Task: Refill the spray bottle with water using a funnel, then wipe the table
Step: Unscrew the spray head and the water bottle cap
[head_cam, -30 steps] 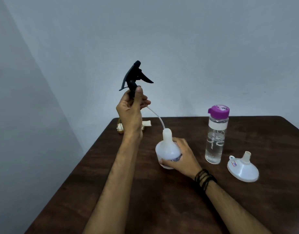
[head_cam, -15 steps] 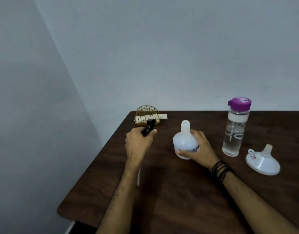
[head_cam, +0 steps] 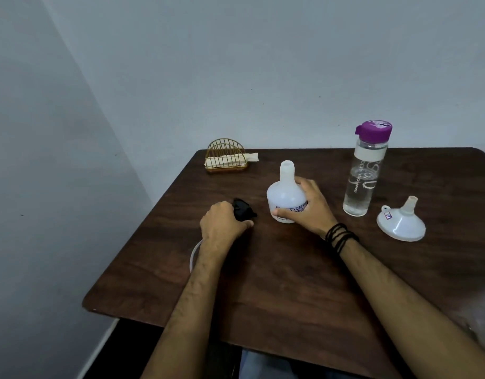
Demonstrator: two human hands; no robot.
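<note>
**Bottle uncapped, sprayer head down on tabletop**

I see both hands low at frame centre. My view: left hand [head_cam: 222,224] w/ its grip closed round the black sprayer head [head_cam: 242,210], which lies on the tabletop [head_cam: 290,283] just left of the bottle [head_cam: 286,198]. The head's white dip tube [head_cam: 193,257] curves out under the left wrist toward lower left. Right hand [head_cam: 308,207] has its grip wrapped on the bottle's right side, thumb across the front near the label; bottle stands upright, neck open, no cap on it. Can't tell any water level inside the bottle, it's opaque white.

Right of centre: clear water bottle [head_cam: 365,170] w/ purple lid, upright, lid shut, apart from the right hand. Funnel [head_cam: 401,222] sits wide mouth down, spout up, at frame right, just beside the water bottle's base, untouched. Upper centre-left, near the tabletop's far corner: gold wire holder [head_cam: 226,157] w/ a folded cloth [head_cam: 233,160] in it, well apart from both hands. Black bands [head_cam: 339,237] on right wrist.
</note>
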